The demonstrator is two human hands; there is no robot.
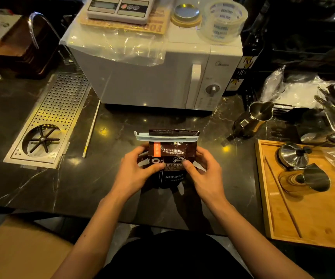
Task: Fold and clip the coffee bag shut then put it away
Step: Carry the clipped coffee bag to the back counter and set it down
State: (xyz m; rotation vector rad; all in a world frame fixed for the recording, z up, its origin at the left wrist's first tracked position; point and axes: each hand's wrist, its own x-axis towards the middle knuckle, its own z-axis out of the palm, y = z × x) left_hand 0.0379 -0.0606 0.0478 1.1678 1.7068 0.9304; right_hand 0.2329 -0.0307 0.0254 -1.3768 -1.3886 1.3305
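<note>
While both hands (pixel 172 170) grasp the coffee bag (pixel 172 156), clip (pixel 166 136) across its folded top — lower bag hidden, fingers behind unseen.

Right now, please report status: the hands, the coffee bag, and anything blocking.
Left hand and right hand both grip coffee bag. Clip already across folded top. Bag upright on counter, microwave just behind.

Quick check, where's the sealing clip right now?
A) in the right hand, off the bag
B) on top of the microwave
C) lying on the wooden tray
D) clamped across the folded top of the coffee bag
D: the pale clip runs across the folded top of the coffee bag, which the left hand and right hand hold by its sides on the dark counter.
</note>
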